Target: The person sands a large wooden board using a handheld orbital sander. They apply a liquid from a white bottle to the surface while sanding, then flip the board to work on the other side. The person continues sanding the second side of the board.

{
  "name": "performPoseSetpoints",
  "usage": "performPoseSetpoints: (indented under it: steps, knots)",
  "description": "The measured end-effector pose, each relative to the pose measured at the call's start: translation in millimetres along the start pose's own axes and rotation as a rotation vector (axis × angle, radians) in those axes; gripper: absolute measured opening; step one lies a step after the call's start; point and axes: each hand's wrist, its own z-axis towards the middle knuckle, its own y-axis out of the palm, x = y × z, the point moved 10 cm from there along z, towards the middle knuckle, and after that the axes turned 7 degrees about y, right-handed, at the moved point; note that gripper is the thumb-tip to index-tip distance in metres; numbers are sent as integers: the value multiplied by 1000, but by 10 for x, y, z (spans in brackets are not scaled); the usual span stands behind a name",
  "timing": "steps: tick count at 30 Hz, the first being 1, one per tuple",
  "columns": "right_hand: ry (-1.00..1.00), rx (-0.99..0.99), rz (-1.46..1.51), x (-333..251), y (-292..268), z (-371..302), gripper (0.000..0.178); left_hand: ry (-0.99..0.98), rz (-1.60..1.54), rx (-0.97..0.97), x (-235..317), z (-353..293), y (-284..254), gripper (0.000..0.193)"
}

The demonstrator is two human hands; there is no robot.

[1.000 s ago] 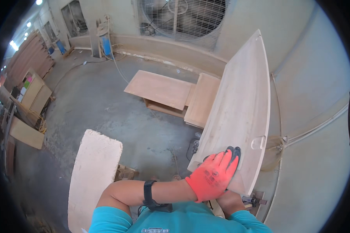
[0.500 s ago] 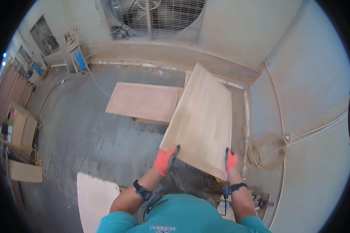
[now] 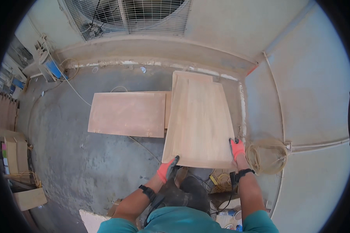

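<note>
You are wearing this view's camera on your head, the left of 2 fisheyes, and it is looking steeply down over your turquoise shirt (image 3: 184, 219), facing ahead. Your left hand (image 3: 167, 169) and right hand (image 3: 237, 148) are showing near, below centre; the caged wall fan (image 3: 134, 17) is showing farther off, at the top.

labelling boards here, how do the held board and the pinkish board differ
The held board is pale tan; the pinkish board is rosier. The left hand and right hand grip the held board near its closest corners; neither touches the pinkish board. The held board's longer sides run front to back, the pinkish board's side to side. Both are broad panels.
</note>
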Motion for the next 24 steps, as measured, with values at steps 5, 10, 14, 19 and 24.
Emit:
performPoseSetpoints:
  steps: [5, 10, 14, 19, 24]
  knots:
    - [-7, 25, -38, -126, 205, 1043, 62, -60, 60, -93, -186, 905, 64, 49]
    - [16, -137, -4, -413, 594, 1406, 63, -35, 41, 48, -473, 1332, -208, 49]
    - [36, -134, -1, 28, 808, 1610, 65, -167, 45, 212, -795, 1375, -247, 44]
    - [80, -241, -206, 544, 1194, 1573, 58, -362, 234, 304, -1297, 1311, -927, 44]
    - [194, -511, -318, 971, 1495, 1214, 63, -520, 502, 434, -1673, 704, -2333, 37]
